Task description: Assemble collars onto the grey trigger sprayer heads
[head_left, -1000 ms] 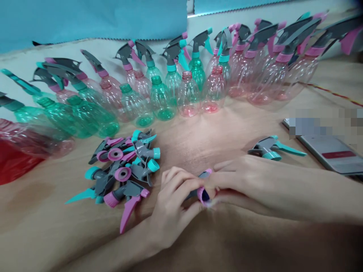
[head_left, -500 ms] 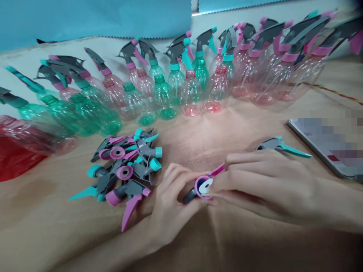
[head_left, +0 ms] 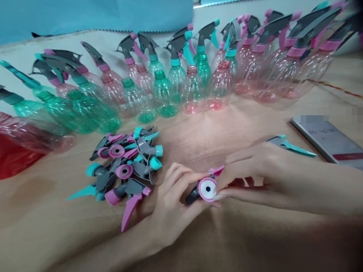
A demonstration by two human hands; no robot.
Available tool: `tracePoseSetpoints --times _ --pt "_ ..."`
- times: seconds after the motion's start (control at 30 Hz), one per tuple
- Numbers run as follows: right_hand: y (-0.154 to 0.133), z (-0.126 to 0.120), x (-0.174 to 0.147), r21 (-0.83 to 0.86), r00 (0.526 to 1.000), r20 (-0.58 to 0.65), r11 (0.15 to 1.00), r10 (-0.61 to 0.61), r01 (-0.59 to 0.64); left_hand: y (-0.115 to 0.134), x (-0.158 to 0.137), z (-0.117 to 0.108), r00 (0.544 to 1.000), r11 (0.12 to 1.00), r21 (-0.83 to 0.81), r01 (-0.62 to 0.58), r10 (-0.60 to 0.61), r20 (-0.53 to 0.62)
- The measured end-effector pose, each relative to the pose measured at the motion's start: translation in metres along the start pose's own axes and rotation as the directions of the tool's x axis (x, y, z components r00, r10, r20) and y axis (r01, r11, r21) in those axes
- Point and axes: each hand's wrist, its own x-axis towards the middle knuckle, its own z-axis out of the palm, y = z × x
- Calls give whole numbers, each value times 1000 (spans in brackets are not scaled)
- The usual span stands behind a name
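My left hand (head_left: 177, 204) is closed around a grey spray trigger head (head_left: 193, 194) with a pink collar (head_left: 199, 189), its open end facing me. A white washer (head_left: 204, 184) with a dark centre hole lies flat inside the collar. My right hand (head_left: 255, 175) is closed, thumb and fingertip at the washer's right edge and the collar's rim. A pale gap or object shows between its curled fingers; I cannot tell which. To the left lies a pile of grey spray heads (head_left: 113, 183) with pink or turquoise collars and levers.
Several clear pink and green bottles (head_left: 166, 92) stand in rows at the back, many topped with spray heads. A turquoise-levered spray head (head_left: 295, 147) lies beyond my right hand, near a phone (head_left: 326, 138). Something red (head_left: 19, 156) sits at the left edge.
The white washer, tilted in my right fingers at the collar's mouth before, now lies flat inside the collar. My right fingers have shifted to its right edge. The view has shifted slightly.
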Motion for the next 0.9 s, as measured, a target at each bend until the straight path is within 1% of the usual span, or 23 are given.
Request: tracePoseSetpoints --times 0.03,0.1,0.13,0.2,0.27,0.37,0.53,0.6,0.67,0.73,0.8,0.9 --pt "0 -2 -1 33 1000 -11 999 10 -9 0 0 0 1000 1000 1 -4 4 1" --pt "-2 -4 -3 68 996 -77 997 37 -32 0 0 1 1000 1000 -2 -10 10 0" --pt "-3 -4 -3 55 993 -116 998 35 -29 0 1 1 1000 1000 -3 -11 11 -2" --pt "-5 2 -2 -2 988 -155 1000 -12 12 1 1 1 1000 1000 -2 -5 5 9" --pt "-5 11 0 -58 987 -144 997 -66 58 3 1 0 1000 1000 13 9 -9 30" --pt "-3 21 4 -80 991 -120 996 -53 44 4 0 -1 999 999 47 7 -9 37" --pt "-4 14 -1 -112 994 -100 993 -51 40 5 -1 -1 996 995 73 -71 66 64" --pt "-6 11 -3 -123 996 -77 992 -43 34 5 -1 -2 995 994 72 -78 73 73" --pt "-8 10 -5 -129 995 -77 990 -61 50 6 0 -2 995 996 67 -62 56 86" --pt "-10 11 -4 -132 988 -115 988 -99 84 6 0 -3 995 997 71 -44 37 97" --pt "-11 14 -3 -154 981 -147 983 -125 103 6 0 -3 993 995 86 -52 42 107" --pt "-11 19 -3 -232 990 -115 971 -83 54 5 -2 -2 989 988 125 -93 77 123"
